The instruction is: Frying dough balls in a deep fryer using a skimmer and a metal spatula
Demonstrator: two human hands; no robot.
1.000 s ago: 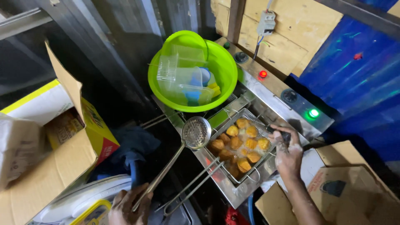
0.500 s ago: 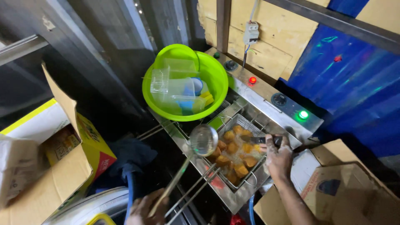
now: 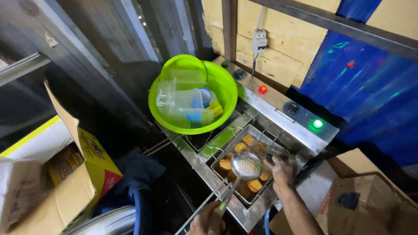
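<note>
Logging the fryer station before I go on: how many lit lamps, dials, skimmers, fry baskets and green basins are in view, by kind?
Lit lamps: 2, one red and one green
Dials: 2, and
Skimmer: 1, handle in the left hand
Fry basket: 1, right hand over it
Green basin: 1
Total: 7

A bright green basin [image 3: 226,93] holding clear plastic containers [image 3: 176,93] sits over the fryer's left well. Behind it, a white breaker box [image 3: 259,41] is mounted on a wooden wall [image 3: 287,48]. Open cardboard boxes [image 3: 65,174] stand at left; another carton [image 3: 365,200] lies at lower right, beside blue sheeting [image 3: 370,91].
</note>
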